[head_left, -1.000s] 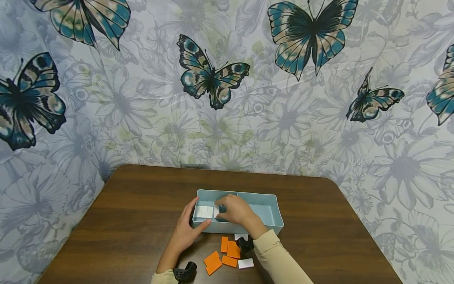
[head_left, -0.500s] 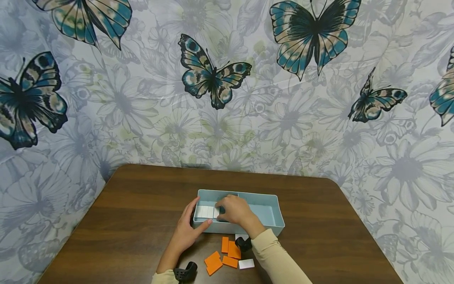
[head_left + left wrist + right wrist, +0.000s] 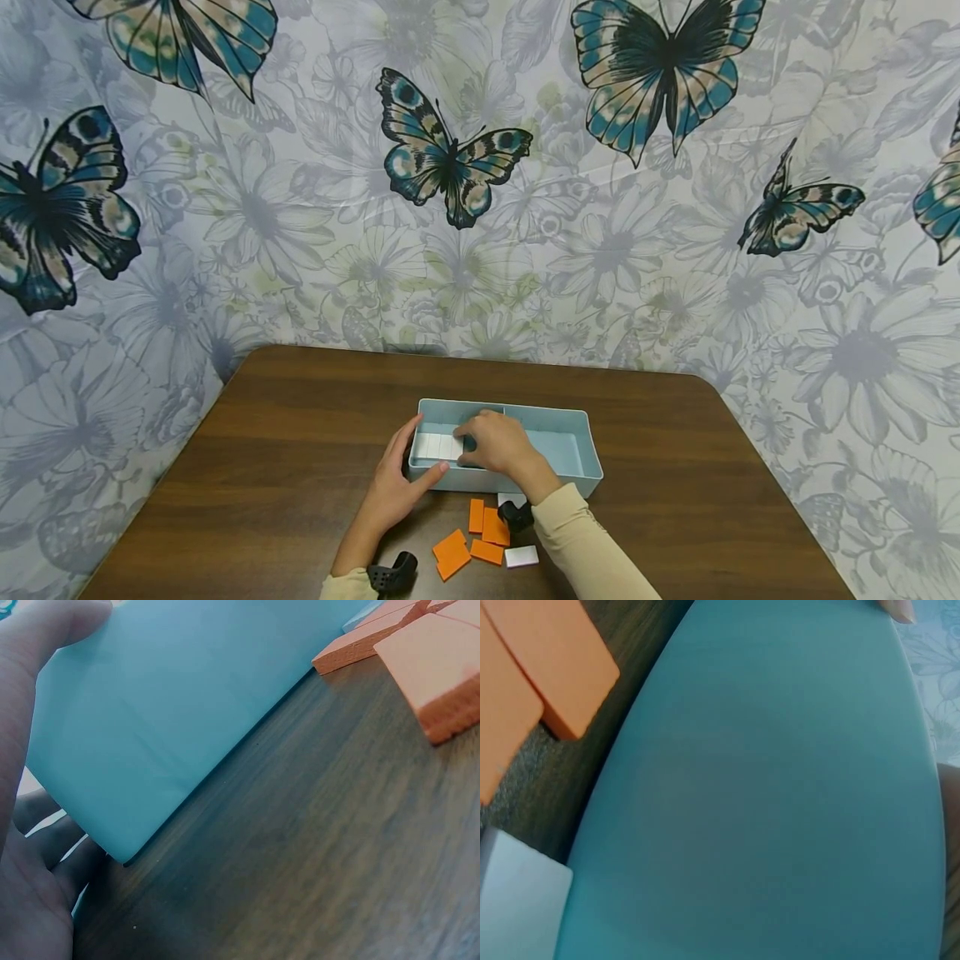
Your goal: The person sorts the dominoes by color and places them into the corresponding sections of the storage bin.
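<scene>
A light blue box (image 3: 562, 450) stands on the table, split into two compartments. My left hand (image 3: 396, 485) holds its left end, thumb on the front rim and fingers round the far side. In the left wrist view the thumb (image 3: 64, 622) lies over the rim. My right hand (image 3: 501, 446) reaches inside the left compartment, its thumb and index finger pinching the ends of a white block (image 3: 458, 448). That block sits against a row of white blocks (image 3: 432, 447). The right wrist view shows mostly the box's outer wall (image 3: 765, 787), hiding the right fingers' grip.
Several orange blocks (image 3: 452, 555) lie in front of the box. Beside them is a loose white block (image 3: 522, 557), and another white block (image 3: 512, 499) is partly covered by the right wrist's black camera (image 3: 514, 517). A butterfly-patterned cloth (image 3: 600, 275) hangs behind the table.
The white block in my right hand has moved slightly left and settled flush against the row; the gap beside it has closed. My left hand keeps its place on the box.
</scene>
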A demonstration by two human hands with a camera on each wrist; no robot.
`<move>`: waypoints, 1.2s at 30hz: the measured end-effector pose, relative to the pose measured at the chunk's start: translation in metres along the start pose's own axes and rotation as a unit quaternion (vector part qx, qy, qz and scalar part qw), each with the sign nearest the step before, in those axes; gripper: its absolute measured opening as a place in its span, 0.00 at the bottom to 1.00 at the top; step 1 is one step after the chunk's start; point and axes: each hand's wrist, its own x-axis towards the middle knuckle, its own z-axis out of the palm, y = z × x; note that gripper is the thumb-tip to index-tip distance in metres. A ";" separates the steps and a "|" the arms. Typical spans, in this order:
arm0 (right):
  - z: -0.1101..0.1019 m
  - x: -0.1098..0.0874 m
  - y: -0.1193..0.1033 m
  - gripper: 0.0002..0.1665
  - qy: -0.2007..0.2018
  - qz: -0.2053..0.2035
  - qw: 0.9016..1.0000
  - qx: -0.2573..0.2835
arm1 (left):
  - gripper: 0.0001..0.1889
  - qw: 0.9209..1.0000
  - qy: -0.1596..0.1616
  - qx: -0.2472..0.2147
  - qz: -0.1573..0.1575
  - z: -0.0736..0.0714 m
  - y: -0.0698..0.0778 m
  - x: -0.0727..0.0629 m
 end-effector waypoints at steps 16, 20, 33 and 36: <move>0.000 -0.001 0.001 0.26 0.001 -0.005 1.000 -0.003 | 0.46 1.000 0.003 0.000 0.007 0.000 0.001 -0.002; 0.000 -0.001 0.001 0.26 0.005 -0.007 1.000 0.000 | 0.46 1.000 0.007 0.000 0.012 0.001 0.002 -0.002; 0.000 -0.005 0.004 0.25 0.040 -0.019 0.997 0.059 | 0.47 1.000 -0.004 -0.008 -0.003 -0.001 0.005 -0.004; 0.000 -0.006 0.005 0.24 0.056 -0.027 0.995 0.084 | 0.47 1.000 -0.008 -0.011 -0.006 -0.001 0.006 -0.005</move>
